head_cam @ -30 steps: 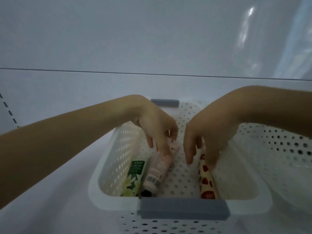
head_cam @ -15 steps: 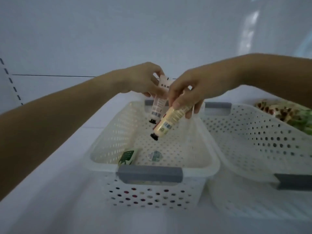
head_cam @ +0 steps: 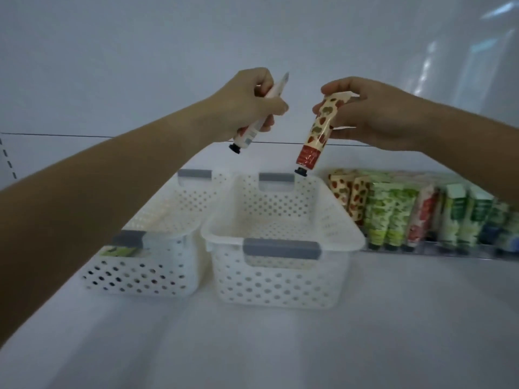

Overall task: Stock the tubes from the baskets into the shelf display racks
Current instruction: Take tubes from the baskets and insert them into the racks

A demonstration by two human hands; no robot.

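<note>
My left hand [head_cam: 250, 103] grips a pale pink tube [head_cam: 247, 136] with its black cap pointing down, held above the left white basket [head_cam: 157, 282]. My right hand [head_cam: 373, 113] pinches the top end of a cream tube with a strawberry print [head_cam: 317, 130], cap down, over the far rim of the right white basket [head_cam: 280, 276]. A green tube [head_cam: 120, 251] lies in the left basket. The right basket looks empty inside. A display rack [head_cam: 438, 252] at the right holds several upright tubes.
Both baskets stand side by side on a white shelf [head_cam: 280, 346], with grey handle strips. The rack's tubes, strawberry-printed and green-printed, stand in rows against the back right. A white back wall rises behind.
Both hands lifted the two tubes out of the left basket and moved apart and upward. The view shifted right, showing the second basket and the rack.
</note>
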